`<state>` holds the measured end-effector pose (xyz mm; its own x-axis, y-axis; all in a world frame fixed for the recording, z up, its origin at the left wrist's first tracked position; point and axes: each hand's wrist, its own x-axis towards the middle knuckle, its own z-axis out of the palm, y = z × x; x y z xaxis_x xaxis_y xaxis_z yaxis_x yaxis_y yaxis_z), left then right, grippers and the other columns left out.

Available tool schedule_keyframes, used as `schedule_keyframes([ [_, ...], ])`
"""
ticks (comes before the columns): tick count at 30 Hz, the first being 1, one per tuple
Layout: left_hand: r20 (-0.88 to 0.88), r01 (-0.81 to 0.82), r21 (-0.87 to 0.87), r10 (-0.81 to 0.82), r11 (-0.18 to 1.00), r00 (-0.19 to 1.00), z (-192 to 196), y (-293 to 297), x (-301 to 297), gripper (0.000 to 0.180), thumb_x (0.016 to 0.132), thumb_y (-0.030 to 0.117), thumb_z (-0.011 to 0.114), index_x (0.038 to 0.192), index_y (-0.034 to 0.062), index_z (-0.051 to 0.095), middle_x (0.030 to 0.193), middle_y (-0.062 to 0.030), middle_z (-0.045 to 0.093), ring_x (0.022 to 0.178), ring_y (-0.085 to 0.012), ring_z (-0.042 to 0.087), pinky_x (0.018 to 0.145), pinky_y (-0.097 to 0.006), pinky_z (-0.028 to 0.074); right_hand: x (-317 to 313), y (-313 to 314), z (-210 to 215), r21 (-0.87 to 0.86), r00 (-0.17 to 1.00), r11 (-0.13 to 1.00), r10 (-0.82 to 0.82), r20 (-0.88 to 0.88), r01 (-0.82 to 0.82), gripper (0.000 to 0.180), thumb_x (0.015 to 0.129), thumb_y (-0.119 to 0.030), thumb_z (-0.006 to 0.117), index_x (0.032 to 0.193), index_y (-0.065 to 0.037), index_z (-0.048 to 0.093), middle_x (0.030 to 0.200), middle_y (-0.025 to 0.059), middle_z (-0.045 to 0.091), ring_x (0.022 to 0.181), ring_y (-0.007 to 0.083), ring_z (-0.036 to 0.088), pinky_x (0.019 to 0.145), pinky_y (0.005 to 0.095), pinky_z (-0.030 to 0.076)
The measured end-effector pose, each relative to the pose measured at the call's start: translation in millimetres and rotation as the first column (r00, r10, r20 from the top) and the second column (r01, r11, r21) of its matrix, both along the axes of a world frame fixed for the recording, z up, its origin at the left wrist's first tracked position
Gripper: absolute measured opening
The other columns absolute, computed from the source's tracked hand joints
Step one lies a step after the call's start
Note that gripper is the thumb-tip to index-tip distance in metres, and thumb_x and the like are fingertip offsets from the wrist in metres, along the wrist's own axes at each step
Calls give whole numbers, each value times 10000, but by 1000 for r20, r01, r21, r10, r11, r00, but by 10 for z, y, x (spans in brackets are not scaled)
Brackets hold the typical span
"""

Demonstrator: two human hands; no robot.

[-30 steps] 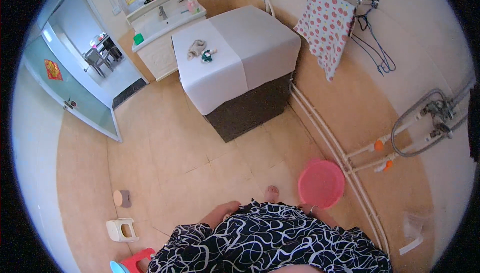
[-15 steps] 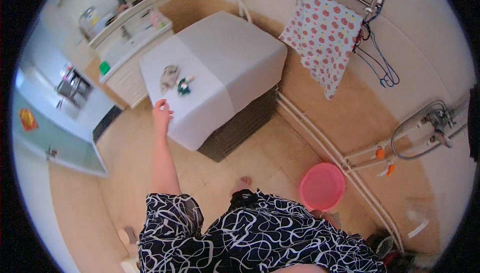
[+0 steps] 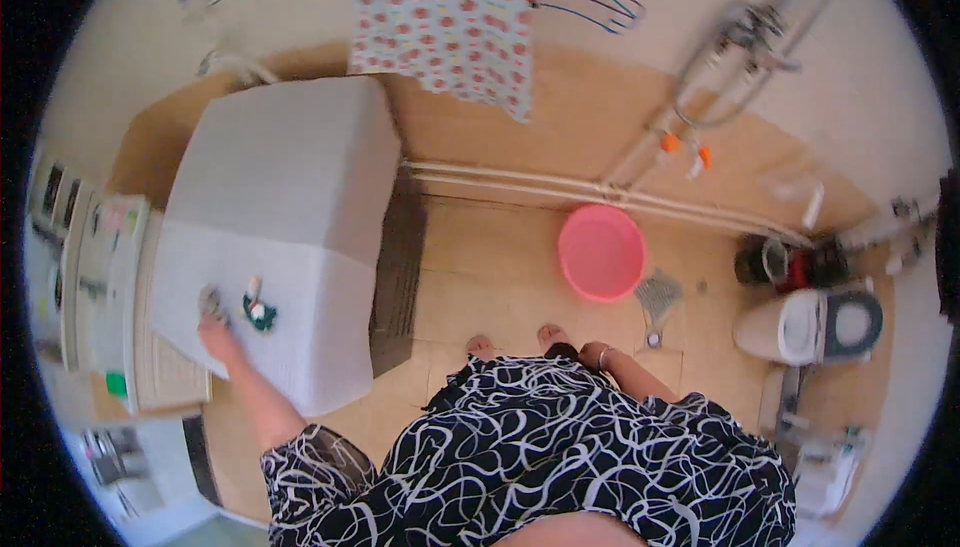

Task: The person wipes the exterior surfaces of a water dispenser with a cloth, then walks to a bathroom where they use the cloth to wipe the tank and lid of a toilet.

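Observation:
My left hand (image 3: 214, 334) reaches onto the white cover (image 3: 255, 172) spread over a boxy, dark-sided appliance. Its fingers are closed on a crumpled grey-beige cloth (image 3: 209, 301) lying there. Just right of the cloth is a small dark-green and white bundle (image 3: 259, 314) with a pale end, which I cannot make out further; the hand does not touch it. My right hand (image 3: 590, 354), with a bracelet at the wrist, hangs low beside the dress, close to a black bit of fabric (image 3: 563, 351). Its fingers are too small and partly hidden to read.
A pink basin (image 3: 602, 254) stands on the tiled floor by the wall pipes (image 3: 500, 179), with a floor drain (image 3: 653, 340) nearby. To the right is a toilet (image 3: 797, 329). A patterned cloth (image 3: 440, 22) hangs from the rail. A washbasin cabinet (image 3: 165, 352) stands left of the appliance.
My view has swung right, bringing the toilet and my right hand into sight. My left hand, earlier short of the cloth with fingers apart, has come onto it and closed.

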<state>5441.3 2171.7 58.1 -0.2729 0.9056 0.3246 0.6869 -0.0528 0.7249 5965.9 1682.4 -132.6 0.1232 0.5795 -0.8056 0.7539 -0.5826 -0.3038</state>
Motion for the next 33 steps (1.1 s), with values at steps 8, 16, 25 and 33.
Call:
schedule_keyframes([
  [8, -341, -85, -45, 64, 995, 938, 35, 242, -153, 465, 825, 364, 305, 1053, 8, 496, 978, -169, 543, 915, -314, 504, 763, -384, 403, -418, -323, 350, -230, 929, 902, -370, 24, 365, 303, 714, -277, 442, 810, -45, 614, 827, 169, 586, 810, 296, 559, 726, 353, 428],
  [16, -555, -158, 213, 252, 964, 793, 757, -381, 1504, 445, 734, 275, 497, 1073, -9, 444, 998, -167, 528, 896, -321, 511, 738, -414, 412, -769, -1003, 154, -211, 870, 853, -493, -22, 478, 313, 707, -270, 463, 850, -30, 605, 890, 183, 573, 822, 299, 560, 717, 349, 436],
  [25, -428, 748, -605, -903, 274, -15, 73, -2400, 3948, 352, 684, 173, 562, 1004, 38, 508, 1044, -166, 485, 985, -310, 440, 813, -384, 368, -899, -2123, 146, -253, 658, 653, -749, -77, 714, 341, 723, -282, 446, 855, -5, 595, 899, 195, 569, 839, 302, 556, 731, 363, 426],
  [33, -189, 524, -845, -853, -111, -487, -829, -4242, 4900, 369, 734, 302, 516, 1038, 93, 505, 1077, -108, 484, 1008, -279, 440, 806, -425, 364, -864, -3464, 139, -440, 216, 303, -947, -238, 845, 329, 717, -318, 503, 955, -98, 561, 875, 40, 565, 798, 190, 544, 534, 383, 483],
])
